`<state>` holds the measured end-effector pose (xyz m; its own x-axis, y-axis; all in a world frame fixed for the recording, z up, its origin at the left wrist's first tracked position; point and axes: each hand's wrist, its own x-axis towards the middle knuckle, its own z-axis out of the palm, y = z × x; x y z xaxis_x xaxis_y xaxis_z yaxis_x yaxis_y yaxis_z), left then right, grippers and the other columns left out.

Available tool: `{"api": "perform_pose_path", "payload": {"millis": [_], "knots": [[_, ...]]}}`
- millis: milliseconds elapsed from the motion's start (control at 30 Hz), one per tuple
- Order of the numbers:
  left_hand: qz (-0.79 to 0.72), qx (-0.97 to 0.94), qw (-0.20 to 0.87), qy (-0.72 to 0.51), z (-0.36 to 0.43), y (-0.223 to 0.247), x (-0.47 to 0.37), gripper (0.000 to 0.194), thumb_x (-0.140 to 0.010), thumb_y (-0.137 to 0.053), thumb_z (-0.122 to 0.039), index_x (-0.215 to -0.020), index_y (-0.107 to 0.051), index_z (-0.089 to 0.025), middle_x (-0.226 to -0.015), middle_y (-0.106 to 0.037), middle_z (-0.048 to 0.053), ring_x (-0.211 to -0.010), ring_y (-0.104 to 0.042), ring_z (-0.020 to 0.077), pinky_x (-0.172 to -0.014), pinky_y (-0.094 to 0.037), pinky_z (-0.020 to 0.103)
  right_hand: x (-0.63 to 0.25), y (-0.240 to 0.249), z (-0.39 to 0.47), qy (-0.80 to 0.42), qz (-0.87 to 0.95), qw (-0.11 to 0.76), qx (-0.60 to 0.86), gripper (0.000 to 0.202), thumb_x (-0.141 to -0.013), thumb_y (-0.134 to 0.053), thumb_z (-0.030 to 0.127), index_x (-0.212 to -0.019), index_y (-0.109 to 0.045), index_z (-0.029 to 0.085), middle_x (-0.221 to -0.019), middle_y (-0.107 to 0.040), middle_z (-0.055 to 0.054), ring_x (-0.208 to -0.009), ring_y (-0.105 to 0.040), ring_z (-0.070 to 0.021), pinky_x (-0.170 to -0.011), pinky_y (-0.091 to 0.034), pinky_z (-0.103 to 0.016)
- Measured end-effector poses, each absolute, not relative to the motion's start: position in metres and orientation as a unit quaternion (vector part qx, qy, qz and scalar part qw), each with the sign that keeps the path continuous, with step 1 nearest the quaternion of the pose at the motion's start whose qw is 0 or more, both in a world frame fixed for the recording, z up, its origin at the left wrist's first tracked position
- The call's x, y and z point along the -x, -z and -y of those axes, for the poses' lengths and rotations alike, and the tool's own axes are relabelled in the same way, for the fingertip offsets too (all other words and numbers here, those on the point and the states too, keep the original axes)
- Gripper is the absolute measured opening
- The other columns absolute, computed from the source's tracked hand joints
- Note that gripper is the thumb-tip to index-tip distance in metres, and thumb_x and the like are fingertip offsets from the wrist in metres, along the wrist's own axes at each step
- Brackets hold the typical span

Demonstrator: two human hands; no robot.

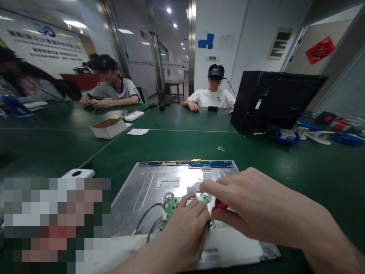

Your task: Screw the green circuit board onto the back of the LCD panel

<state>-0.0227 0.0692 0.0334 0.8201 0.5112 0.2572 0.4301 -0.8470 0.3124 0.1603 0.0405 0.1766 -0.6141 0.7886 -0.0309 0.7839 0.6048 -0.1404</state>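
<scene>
In the head view, a flat metal panel (128, 194) lies on the green table (182, 142), a blue circuit strip (171, 164) along its far edge. A green circuit board (170, 207) sits on the panel, with dark cables (145, 217) running from its left side. A white label (167, 183) is on the metal beyond the board, and a pale sheet (234, 241) covers part of the near side.

The left hand (192, 219) lies over the green circuit board, fingers bent and spread across it; whether they grip anything underneath cannot be told. The right hand (242, 198), just beside it, is closed around a red-and-black tool (219, 205), mostly hidden by the hand. Its index finger extends to the edge of a small greyish piece (194, 187) just beyond the board.

Farther off stand an open box (108, 129) on the left and a large black monitor (273, 101) on the right. A person in a white T-shirt (212, 98) sits across the table.
</scene>
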Motion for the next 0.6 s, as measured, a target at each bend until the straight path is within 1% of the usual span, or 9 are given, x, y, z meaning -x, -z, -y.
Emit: {"api": "perform_pose_path", "payload": {"millis": [133,367,500,600], "knots": [[-0.253,-0.946,0.128,-0.159,-0.0691,-0.0349,0.0228,0.022,-0.088,-0.048,-0.015,-0.104,-0.062,-0.021,-0.103,-0.068,0.008,-0.108,-0.058,0.0269,-0.107,-0.033,0.050,-0.1615,-0.1757,-0.0391,-0.061,0.903,0.017,0.426,0.019,-0.091,-0.056,0.026,-0.110,-0.055,0.024,-0.092,-0.067,-0.001,-0.076,-0.062,-0.0180,-0.058,-0.036,-0.029],[-0.248,-0.948,0.136,-0.148,-0.0691,-0.0368,0.0223,0.022,-0.087,-0.049,-0.015,-0.104,-0.062,-0.021,-0.103,-0.068,0.008,-0.109,-0.059,0.0272,-0.109,-0.031,0.050,-0.1620,-0.1758,-0.0390,-0.080,0.905,0.017,0.417,0.016,-0.087,-0.055,0.015,-0.101,-0.053,0.023,-0.091,-0.065,0.000,-0.072,-0.059,-0.0168,-0.053,-0.032,-0.029],[-0.250,-0.948,0.130,-0.150,-0.0690,-0.0368,0.0223,0.023,-0.086,-0.050,-0.014,-0.105,-0.062,-0.020,-0.104,-0.068,0.008,-0.109,-0.059,0.0266,-0.109,-0.031,0.049,-0.1617,-0.1755,-0.0399,-0.075,0.900,0.016,0.430,0.009,-0.091,-0.054,0.020,-0.100,-0.053,0.023,-0.087,-0.067,0.001,-0.071,-0.060,-0.0169,-0.054,-0.031,-0.029],[-0.252,-0.948,0.123,-0.151,-0.0691,-0.0363,0.0226,0.022,-0.087,-0.049,-0.014,-0.104,-0.062,-0.020,-0.103,-0.068,0.008,-0.108,-0.059,0.0262,-0.109,-0.031,0.048,-0.1611,-0.1758,-0.0387,-0.073,0.898,0.012,0.433,0.010,-0.092,-0.054,0.023,-0.102,-0.054,0.023,-0.086,-0.067,0.000,-0.072,-0.062,-0.0176,-0.055,-0.032,-0.030]]}}
